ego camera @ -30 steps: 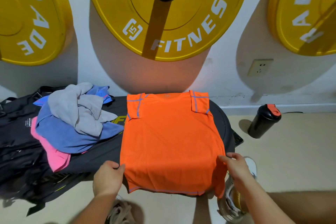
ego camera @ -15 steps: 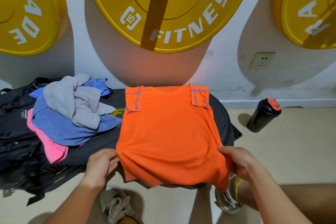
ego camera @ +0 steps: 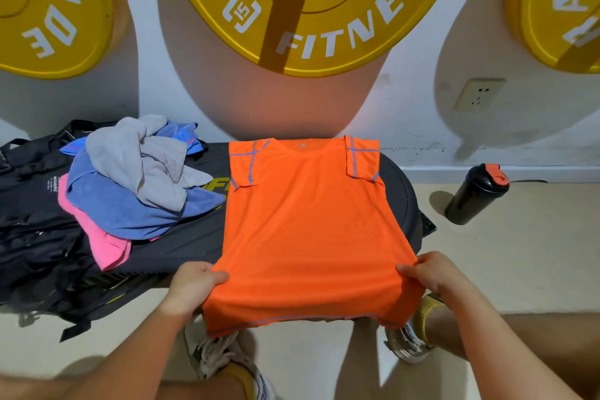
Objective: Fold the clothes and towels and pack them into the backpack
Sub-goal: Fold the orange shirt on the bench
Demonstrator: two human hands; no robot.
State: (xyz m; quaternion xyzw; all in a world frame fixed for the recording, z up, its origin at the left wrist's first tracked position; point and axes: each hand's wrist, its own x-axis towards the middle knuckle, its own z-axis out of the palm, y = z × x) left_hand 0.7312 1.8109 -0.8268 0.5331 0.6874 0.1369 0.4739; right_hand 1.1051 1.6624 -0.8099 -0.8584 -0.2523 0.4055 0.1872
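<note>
- Hands grip the lower part of an orange T-shirt (ego camera: 308, 230) that lies flat, front down, on a dark padded surface (ego camera: 401, 201), with both sleeves already folded inward near the collar.
- Left hand (ego camera: 191, 286) is closed in a pinch on the shirt's left edge just above the hem, thumb on top of the cloth.
- Right hand (ego camera: 435, 273) is closed in the same pinch on the right edge, level with the left.
- Hem hangs off the near edge of the surface, between the two hands and close to the person's knees.
- Step in hand looks like the bottom-to-top fold; to do it well, both hands should lift together, keep the cloth taut, and carry the hem evenly toward the collar so the side edges stay lined up.
- Unfolded pile waits to the left: a grey towel (ego camera: 143, 159) on top of a blue garment (ego camera: 130, 214) and a pink garment (ego camera: 104, 247).
- Pile rests on a black backpack (ego camera: 29, 230), well apart from the left hand.
- Black shaker bottle (ego camera: 475, 193) with a red cap stands on the floor (ego camera: 519, 253) to the right.
</note>
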